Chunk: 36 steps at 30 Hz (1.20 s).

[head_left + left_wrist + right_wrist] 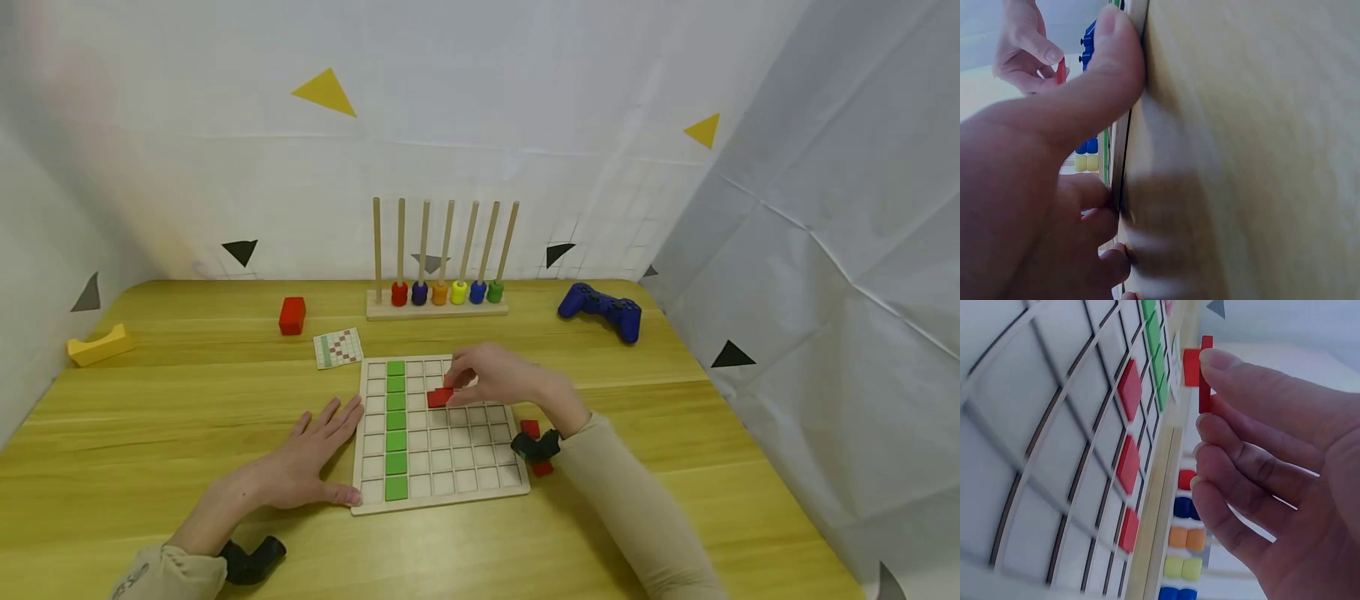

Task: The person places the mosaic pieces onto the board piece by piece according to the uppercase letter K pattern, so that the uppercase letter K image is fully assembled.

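Red tile (1205, 375) pinched upright in right hand (498, 377) above centre-frame grid board (438, 487); left hand (307, 458) flat, fingers straight, pressing board's left edge on wooden counter (150, 417). Green tile column (395, 429) left of centre; spare red tiles (531, 429) just right of board.

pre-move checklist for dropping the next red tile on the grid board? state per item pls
1. Right hand has a grip on a red tile: ok.
2. Left hand lies flat against the grid board edge, steadying it: ok.
3. Green column seated in its cells: ok.
4. Red tiles already on the board lie flat in cells: ok.
5. Target cell matches pattern card: cannot tell, card too small.
6. Spare red tiles beside the board: ok.
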Available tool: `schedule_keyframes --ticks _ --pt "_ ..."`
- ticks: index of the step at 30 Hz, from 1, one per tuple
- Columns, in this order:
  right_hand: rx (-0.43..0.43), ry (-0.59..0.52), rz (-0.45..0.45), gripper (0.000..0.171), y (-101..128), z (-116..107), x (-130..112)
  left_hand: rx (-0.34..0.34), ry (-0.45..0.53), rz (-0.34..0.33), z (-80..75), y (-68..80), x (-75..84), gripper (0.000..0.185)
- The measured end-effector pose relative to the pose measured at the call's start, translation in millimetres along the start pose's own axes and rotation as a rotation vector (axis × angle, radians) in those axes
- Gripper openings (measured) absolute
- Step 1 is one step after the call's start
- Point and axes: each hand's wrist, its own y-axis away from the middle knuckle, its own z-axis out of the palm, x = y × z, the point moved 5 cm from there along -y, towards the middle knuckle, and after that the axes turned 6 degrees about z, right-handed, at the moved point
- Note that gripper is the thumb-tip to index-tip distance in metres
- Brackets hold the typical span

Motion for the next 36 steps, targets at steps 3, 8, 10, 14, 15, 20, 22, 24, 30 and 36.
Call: schedule_keyframes --ticks 3,8,10,14,15,20,22,24,30,36 --pt "-0.019 0.017 0.004 0.020 -6 3 -7 0.003 0.001 0.008 -0.3 0.0 -0.4 0.116" --pt "-0.044 0.023 0.020 0.022 -16 12 -12 -0.001 0.002 -0.007 -0.1 0.4 -2.3 0.116" --pt "-0.057 0.021 0.040 0.023 -19 15 -13 -0.002 0.001 -0.010 0.0 0.5 -2.4 0.116" --pt "-0.090 0.035 0.071 0.022 -24 23 -15 -0.007 0.005 -0.008 0.0 -0.1 -0.8 0.116" --pt "-0.098 0.033 0.076 0.021 -26 25 -16 -0.010 0.005 -0.012 0.0 -0.1 -0.1 0.115" --pt "-0.125 0.038 0.078 0.019 -31 32 -16 -0.008 0.009 -0.010 -0.7 -0.2 2.1 0.115" --pt "-0.130 0.049 0.080 0.020 -32 35 -16 -0.005 0.009 -0.008 -0.8 -0.3 2.3 0.115" --pt "-0.134 0.063 0.090 0.021 -33 36 -17 -0.005 0.007 -0.008 -0.9 -0.2 2.8 0.115" --pt "-0.121 0.102 0.117 0.021 -35 37 -17 -0.002 0.005 -0.007 -1.3 0.4 3.1 0.115" --pt "-0.116 0.123 0.136 0.022 -35 37 -17 -0.003 0.005 -0.007 -1.7 0.4 3.5 0.115"
